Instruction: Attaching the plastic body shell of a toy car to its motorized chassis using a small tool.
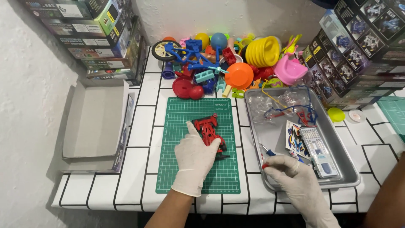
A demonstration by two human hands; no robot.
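The left hand (195, 160), in a white glove, lies open and flat over the near end of a red plastic toy car chassis (211, 131) on the green gridded cutting mat (185, 169). The chassis' long axis runs from near right to far left. The gloved right hand (291, 175) pinches a small red-tipped piece at the near rim of the grey metal tray (350, 177).
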